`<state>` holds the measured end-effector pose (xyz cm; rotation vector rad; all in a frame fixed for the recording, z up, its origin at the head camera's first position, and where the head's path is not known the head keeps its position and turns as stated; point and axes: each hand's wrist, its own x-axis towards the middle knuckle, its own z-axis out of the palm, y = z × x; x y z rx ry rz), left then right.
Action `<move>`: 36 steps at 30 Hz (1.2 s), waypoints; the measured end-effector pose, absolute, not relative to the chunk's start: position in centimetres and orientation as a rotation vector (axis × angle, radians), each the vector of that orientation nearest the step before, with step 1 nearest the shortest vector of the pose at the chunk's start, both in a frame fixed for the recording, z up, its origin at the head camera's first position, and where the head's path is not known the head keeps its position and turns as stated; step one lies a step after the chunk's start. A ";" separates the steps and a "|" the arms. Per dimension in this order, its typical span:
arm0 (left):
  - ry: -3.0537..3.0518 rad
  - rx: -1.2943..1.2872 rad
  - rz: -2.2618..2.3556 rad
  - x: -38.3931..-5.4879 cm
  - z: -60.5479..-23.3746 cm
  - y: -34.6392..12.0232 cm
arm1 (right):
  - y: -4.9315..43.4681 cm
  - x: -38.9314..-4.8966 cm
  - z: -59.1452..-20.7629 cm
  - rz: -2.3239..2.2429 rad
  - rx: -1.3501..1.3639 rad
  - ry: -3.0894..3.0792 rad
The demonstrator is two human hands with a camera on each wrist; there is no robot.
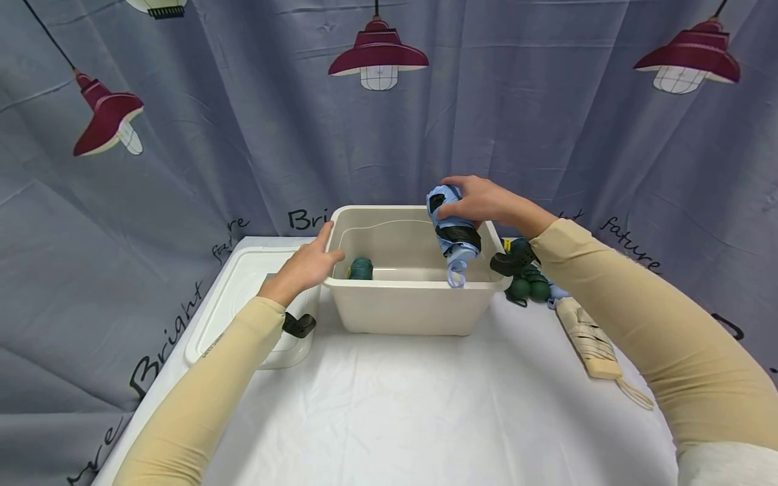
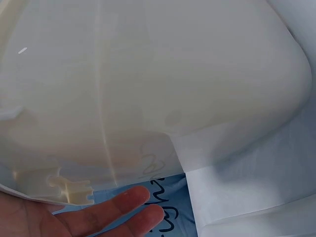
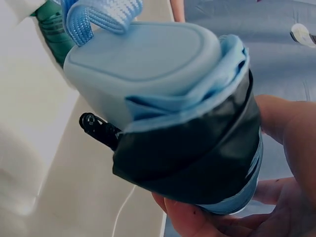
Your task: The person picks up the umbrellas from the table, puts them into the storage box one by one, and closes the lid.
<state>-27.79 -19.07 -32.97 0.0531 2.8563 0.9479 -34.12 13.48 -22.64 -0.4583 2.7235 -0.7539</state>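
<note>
Slanting over the bin [image 1: 407, 307], the blue umbrella [image 1: 447, 221] hangs from the right hand [image 1: 486, 201] gripping its upper end.

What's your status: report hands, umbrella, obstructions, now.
Right hand grips folded blue umbrella over bin. Left hand at left rim. Green bundle inside; no obstruction visible.

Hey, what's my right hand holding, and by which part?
Your right hand grips a folded blue umbrella around its body, toward the end opposite the strap.
</note>
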 end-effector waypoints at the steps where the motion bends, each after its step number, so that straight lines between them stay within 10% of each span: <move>1: 2.857 0.054 0.949 -27.8 -33.0 -19.1 | 13.2 -34.3 -22.7 -0.757 -0.459 2.723; 36: 2.893 0.049 0.918 -27.7 -33.1 -19.1 | 5.5 -37.6 -26.7 -0.575 -0.506 2.508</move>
